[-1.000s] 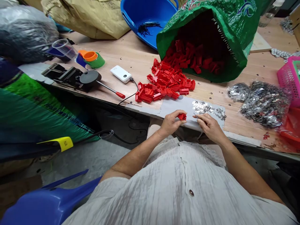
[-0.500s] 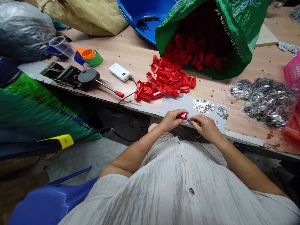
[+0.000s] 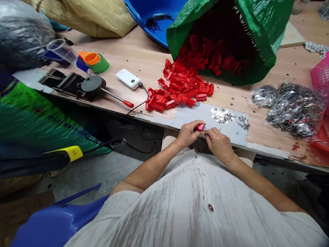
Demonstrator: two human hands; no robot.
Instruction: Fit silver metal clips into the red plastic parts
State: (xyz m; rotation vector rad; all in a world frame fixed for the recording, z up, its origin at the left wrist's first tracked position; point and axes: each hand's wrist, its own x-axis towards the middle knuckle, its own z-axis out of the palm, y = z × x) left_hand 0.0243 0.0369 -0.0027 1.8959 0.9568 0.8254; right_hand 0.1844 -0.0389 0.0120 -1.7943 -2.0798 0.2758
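My left hand (image 3: 189,133) is closed around a small red plastic housing (image 3: 199,127), pinching it near the front edge of the table. Close against it, my right hand (image 3: 218,141) has its fingers closed on a thin screwdriver-like tool. Only a bit of dark shaft shows between the hands, its tip at the red part; the handle is hidden in my palm. A heap of similar red plastic housings (image 3: 177,85) lies beyond my hands, spilling from a green sack (image 3: 264,73). Small shiny metal pieces (image 3: 222,115) are spread on a grey sheet (image 3: 192,115).
To the left are a white power bank (image 3: 128,79) with a cable, a lever device with a red-tipped handle (image 3: 128,103) and coloured cups (image 3: 101,64). A blue basin (image 3: 160,36) stands at the back. Bagged metal pieces (image 3: 293,109) and a pink basket (image 3: 320,73) sit at right.
My right hand has shifted slightly left, closer to the red housing, and its fingers now cover the tool's yellow-and-black handle. My left hand keeps its hold. The view has shifted slightly.
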